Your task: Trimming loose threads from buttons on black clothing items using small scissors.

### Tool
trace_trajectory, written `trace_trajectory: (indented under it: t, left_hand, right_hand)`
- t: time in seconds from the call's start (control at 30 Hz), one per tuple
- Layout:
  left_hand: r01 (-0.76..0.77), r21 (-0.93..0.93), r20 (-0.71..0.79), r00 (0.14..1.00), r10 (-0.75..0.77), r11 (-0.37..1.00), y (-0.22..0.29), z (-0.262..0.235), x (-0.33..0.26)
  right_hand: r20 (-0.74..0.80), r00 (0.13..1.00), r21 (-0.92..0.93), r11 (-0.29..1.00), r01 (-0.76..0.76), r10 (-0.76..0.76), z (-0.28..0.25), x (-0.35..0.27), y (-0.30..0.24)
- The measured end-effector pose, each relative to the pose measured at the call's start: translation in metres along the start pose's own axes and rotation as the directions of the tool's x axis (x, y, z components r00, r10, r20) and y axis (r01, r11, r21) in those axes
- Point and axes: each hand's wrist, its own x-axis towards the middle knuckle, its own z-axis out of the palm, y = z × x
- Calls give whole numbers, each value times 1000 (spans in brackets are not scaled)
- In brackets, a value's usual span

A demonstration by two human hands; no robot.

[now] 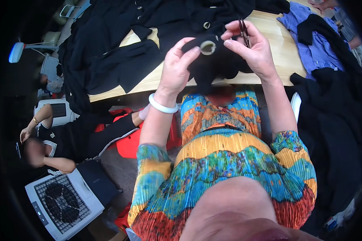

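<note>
My left hand (176, 64) pinches the edge of a black garment (203, 74), its thumb beside a large pale round button (207, 47) on the cloth. Across from it, my right hand (253, 50) is closed around a pair of dark thread snips (244, 33), whose ends stick up past the fingers. The right thumb and forefinger come together close to the button; whatever lies between their tips is too small to make out. The garment hangs over the near edge of the wooden table (283, 44) toward my lap.
More black garments (116, 66) with buttons cover the table's left and far side. A purple shirt (315, 44) lies at the right, near another person's hand (323, 5). Black cloth (330, 132) is heaped beside me. At left sit a person (64, 140) and a fan unit (64, 203).
</note>
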Motion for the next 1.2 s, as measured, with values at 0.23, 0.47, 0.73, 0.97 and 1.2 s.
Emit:
trace_trajectory:
  t: [0.23, 0.47, 0.73, 0.97, 1.2]
  left_hand:
    - [219, -384, 73, 976, -207, 897, -18, -14, 3]
    - [248, -376, 50, 968, -247, 893, -8, -2, 3]
    - [289, -503, 59, 952, -301, 815, -21, -10, 3]
    - [215, -470, 147, 975, -164, 856, -19, -14, -1]
    - [182, -534, 231, 971, -65, 825, -8, -9, -7]
  right_hand:
    - [93, 993, -172, 981, 90, -74, 20, -1, -7]
    - [75, 990, -388, 911, 140, -121, 22, -2, 3]
    - [51, 964, -373, 890, 262, -262, 29, -2, 10]
    - [-1, 954, -319, 904, 283, -299, 33, -3, -5]
    - [-85, 991, -70, 993, 98, -104, 18, -7, -16]
